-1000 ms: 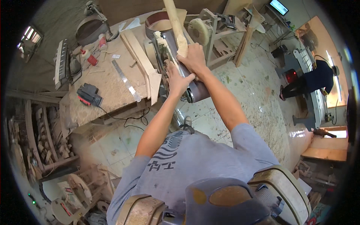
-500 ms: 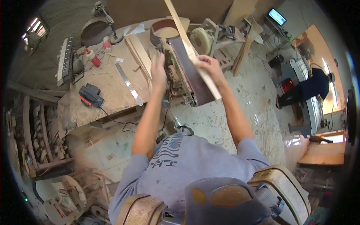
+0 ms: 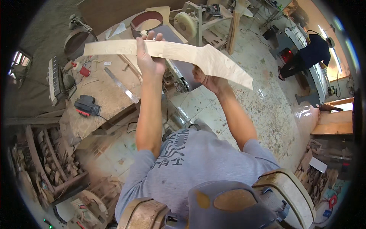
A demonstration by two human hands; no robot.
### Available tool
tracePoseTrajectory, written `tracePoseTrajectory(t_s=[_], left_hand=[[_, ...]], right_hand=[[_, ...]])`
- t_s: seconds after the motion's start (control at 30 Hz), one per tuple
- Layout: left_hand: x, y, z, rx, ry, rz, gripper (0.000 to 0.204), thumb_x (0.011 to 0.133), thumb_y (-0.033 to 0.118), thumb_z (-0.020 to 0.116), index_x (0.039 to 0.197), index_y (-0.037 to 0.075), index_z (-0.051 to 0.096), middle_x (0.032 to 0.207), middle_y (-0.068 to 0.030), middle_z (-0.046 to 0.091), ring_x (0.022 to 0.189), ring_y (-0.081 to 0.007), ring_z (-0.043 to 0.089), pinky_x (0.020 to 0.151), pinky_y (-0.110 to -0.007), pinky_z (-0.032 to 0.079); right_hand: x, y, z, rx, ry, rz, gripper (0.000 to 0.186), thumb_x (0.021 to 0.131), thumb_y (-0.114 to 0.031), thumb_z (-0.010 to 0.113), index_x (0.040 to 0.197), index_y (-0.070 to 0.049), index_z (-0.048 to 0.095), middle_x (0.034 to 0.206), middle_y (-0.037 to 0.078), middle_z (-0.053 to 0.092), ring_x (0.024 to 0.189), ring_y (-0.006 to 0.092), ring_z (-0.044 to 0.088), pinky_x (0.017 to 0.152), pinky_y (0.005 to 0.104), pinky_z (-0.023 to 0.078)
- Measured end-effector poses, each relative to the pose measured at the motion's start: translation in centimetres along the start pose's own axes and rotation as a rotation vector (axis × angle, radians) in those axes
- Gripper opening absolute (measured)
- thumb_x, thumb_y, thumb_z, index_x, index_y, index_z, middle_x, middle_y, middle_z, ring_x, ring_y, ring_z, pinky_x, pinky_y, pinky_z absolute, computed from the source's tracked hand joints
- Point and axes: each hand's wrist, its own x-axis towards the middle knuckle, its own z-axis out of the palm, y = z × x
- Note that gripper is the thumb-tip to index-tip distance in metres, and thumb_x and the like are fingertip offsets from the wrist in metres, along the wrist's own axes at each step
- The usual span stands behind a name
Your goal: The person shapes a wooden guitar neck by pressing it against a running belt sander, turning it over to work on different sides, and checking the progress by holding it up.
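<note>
A pale, curved wooden piece [image 3: 213, 63], long and narrow at its left and broadening toward its right end, is held up in front of me with its flat face showing. My left hand [image 3: 151, 59] is closed around the narrow stretch, palm up, with fingertips rising past its far edge. Under the wider part, my right hand [image 3: 212, 81] grips the lower edge, some of its fingers hidden by the wood. Below and behind the piece stands a belt sander with a dark sanding belt [image 3: 187, 74], partly covered by it.
On the workbench [image 3: 93, 120] lie a steel ruler [image 3: 121, 84], a black power tool [image 3: 87, 105] and a red-and-white glue bottle [image 3: 81, 69]. Wood scraps [image 3: 49, 160] fill a rack at left. Another person [image 3: 310, 51] stands at far right.
The wooden piece has been lifted off the sander belt and turned from edge-on to flat side showing, now lying crosswise. My left hand, previously empty and blurred, has taken hold of it.
</note>
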Motion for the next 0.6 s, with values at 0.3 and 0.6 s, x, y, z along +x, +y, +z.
tracePoseTrajectory(t_s=[0.3,0.6], left_hand=[[-6.5,-2.8,3.0,0.133,0.001,0.228,0.041,0.106,0.044,0.045,0.122,0.007,0.052,0.131,-0.0104,0.062,0.128,-0.0305,0.055,0.109,-0.048,0.049],[-15.9,-11.8,5.8,0.33,-0.143,0.165,0.061,0.098,0.056,0.049,0.142,0.015,0.045,0.152,-0.0059,0.045,0.139,-0.0262,0.043,0.119,-0.046,0.034]], right_hand=[[-3.0,-0.5,6.1,-0.387,-0.053,-0.152,0.051,0.095,-0.009,0.062,0.143,0.001,0.047,0.142,0.013,0.054,0.129,0.0222,0.053,0.108,0.0355,0.043],[-6.2,-5.3,3.3,-0.259,-0.112,-0.393,0.041,0.095,-0.015,0.057,0.13,0.005,0.058,0.128,0.015,0.064,0.121,0.0215,0.059,0.107,0.0366,0.044]])
